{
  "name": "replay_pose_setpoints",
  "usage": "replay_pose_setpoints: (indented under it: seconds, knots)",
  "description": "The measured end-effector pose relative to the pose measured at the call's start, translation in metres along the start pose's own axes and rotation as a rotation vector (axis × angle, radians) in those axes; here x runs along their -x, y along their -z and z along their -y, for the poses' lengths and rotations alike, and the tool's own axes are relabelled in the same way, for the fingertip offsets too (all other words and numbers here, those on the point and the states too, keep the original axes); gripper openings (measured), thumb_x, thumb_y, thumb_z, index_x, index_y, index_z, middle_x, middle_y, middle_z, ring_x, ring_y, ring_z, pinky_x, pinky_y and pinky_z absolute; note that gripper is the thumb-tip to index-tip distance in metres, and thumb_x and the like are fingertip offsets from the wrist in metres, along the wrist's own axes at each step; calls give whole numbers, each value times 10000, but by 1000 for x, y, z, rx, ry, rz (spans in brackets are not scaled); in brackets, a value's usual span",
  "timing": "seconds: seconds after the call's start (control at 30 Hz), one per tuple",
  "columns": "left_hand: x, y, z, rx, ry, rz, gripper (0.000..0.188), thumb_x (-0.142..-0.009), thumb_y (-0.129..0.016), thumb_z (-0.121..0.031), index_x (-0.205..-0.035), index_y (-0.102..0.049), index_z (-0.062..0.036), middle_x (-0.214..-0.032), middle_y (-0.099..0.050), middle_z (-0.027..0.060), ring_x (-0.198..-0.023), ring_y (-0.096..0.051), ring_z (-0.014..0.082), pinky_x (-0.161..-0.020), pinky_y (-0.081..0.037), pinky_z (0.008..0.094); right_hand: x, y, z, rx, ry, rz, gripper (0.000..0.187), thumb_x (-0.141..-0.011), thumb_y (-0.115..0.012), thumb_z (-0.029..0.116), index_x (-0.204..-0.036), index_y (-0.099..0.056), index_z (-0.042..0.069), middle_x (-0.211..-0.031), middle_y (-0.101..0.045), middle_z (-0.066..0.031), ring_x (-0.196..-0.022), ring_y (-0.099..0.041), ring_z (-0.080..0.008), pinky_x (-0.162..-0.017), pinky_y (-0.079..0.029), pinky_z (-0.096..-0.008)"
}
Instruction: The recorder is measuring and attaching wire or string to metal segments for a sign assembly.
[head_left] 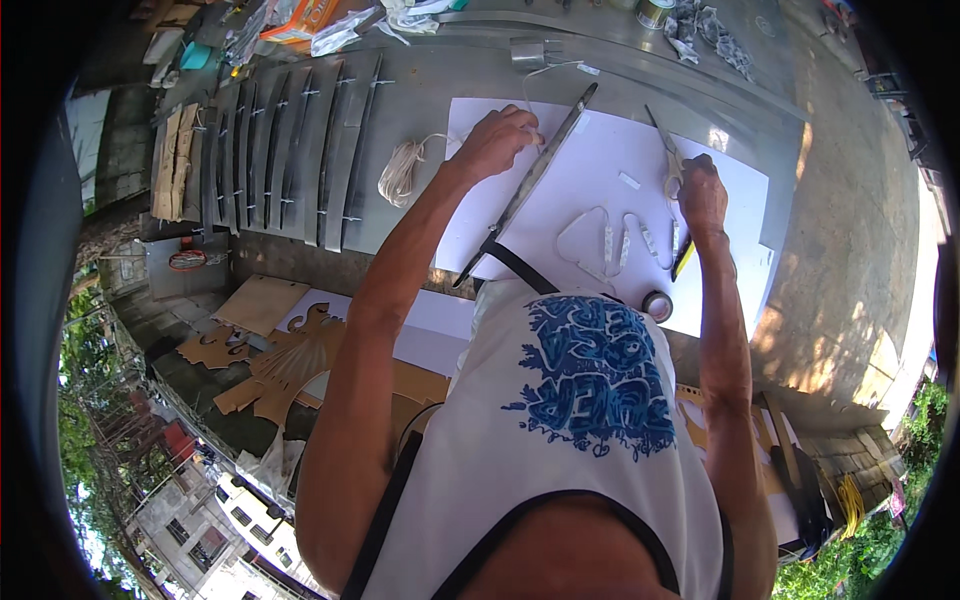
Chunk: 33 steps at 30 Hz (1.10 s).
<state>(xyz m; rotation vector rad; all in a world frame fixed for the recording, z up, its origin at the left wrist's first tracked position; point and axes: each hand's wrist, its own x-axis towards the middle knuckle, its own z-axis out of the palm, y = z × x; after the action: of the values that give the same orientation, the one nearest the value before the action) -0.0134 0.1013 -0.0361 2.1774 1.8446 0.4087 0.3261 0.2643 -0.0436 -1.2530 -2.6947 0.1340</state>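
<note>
My left hand (497, 143) is over the white sheet (490, 230), its fingers curled together beside a long dark curved strip (535, 175). What its fingertips pinch is too small to make out. To its left lies a coil of white wire (400, 172), with a strand running toward the hand. My right hand (704, 195) is closed at the handles of a pair of scissors (669, 165), whose blades point away from me. Between the hands, a looped wire with small white light modules (608, 243) lies on the sheet. A black band (520, 266) crosses the strip's near end.
Several similar dark strips (330, 150) lie in a row on the metal table at left. A roll of black tape (657, 305) and a yellow-and-black tool (684, 258) are near my right forearm. Ornate cardboard cutouts (290, 360) lie lower left. A tin (655, 12) stands at the back.
</note>
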Motion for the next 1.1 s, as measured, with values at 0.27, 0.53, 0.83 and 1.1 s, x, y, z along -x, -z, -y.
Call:
replay_pose_setpoints:
  seconds: [0.27,0.53,0.83,1.1]
  knots:
    - [0,-7,1,-10,-75,-118,108,-811,-735,-102,-918,-732,-113,-1128,-635,27,-1099,-554,241,-905,-454,357,12,34,44,-541,-55,-127,200,-888,-650,41,-1080,-703,47,-984,-675,-144,-770,-698,-304,-704,-554,-386]
    - [4,43,-65,972,504,-531,155,-941,-692,-122,-1035,-689,0,-917,-721,50,-845,-679,108,-794,-533,257,20,86,99,-1108,-178,59,199,-966,-639,151,-1121,-732,67,-861,-704,-47,-706,-643,-109,-642,-506,-269]
    - [15,70,-150,986,321,-551,106,-934,-688,-89,-995,-687,-2,-879,-704,54,-760,-617,104,-703,-510,263,6,129,144,-1442,-136,187,246,-978,-625,158,-1166,-705,21,-894,-718,-35,-743,-615,-90,-606,-465,-232]
    - [17,70,-162,646,218,-680,83,-903,-700,-45,-978,-702,-10,-884,-691,86,-762,-635,149,-702,-516,291,12,124,134,-1711,-220,276,218,-950,-688,169,-1086,-721,1,-867,-722,-62,-709,-614,-113,-605,-457,-242]
